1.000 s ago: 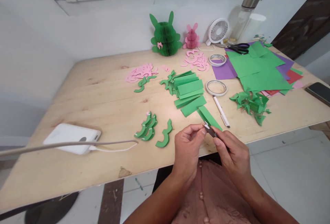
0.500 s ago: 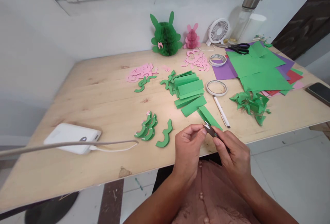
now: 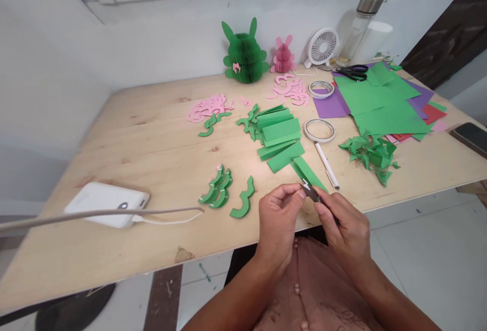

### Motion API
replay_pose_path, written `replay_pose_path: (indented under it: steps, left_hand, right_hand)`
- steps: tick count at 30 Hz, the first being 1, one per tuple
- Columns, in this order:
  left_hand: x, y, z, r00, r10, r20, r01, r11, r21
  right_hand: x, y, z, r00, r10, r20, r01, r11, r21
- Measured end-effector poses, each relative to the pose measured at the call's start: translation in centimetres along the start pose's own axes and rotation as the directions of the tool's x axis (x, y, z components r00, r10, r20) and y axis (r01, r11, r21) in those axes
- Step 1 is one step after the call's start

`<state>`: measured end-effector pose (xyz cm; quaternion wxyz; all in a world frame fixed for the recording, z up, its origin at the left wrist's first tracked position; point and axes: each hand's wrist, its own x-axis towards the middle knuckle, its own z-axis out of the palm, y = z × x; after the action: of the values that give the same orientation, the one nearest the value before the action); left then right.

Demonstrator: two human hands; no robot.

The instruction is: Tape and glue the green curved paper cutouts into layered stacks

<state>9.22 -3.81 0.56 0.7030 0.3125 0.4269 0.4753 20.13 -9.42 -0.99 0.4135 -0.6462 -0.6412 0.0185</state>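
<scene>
My right hand is closed round a dark, narrow, blade-like tool; its exact kind is unclear. At the tool's tip my left hand pinches with thumb and forefinger, and a small white scrap shows there. Just beyond the fingertips lies a folded green paper strip, in front of a heap of similar strips. To the left of my hands rest a wavy green paper cutout and a stack of such cutouts with pale marks on them.
A white pen, tape rolls, green scraps and coloured sheets with scissors lie rightward. Paper rabbits, green and pink, stand behind beside a fan. A power bank with cable lies left.
Both hands stay at the same spot. The dark tool has shifted very slightly at the left fingertips, and the white scrap's outline differs a little.
</scene>
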Motion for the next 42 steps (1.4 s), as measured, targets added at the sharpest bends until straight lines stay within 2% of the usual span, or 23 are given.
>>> replay_pose_path:
  steps: [17,37,42]
  left_hand:
    - [0.16,0.18,0.18,1.000,0.002,-0.013,-0.003,1.000,-0.027]
    - [-0.36,-0.33,0.56,0.997,-0.059,-0.053,0.055,0.996,-0.067]
    - [-0.36,-0.32,0.51,0.996,-0.066,-0.064,0.061,0.996,-0.068]
  right_hand:
    - [0.20,-0.20,0.04,1.000,0.025,0.016,-0.025,1.000,0.004]
    - [-0.20,0.25,0.26,0.999,-0.008,0.033,0.009,1.000,-0.020]
    - [-0.13,0.18,0.18,0.999,0.015,0.040,-0.016,1.000,0.010]
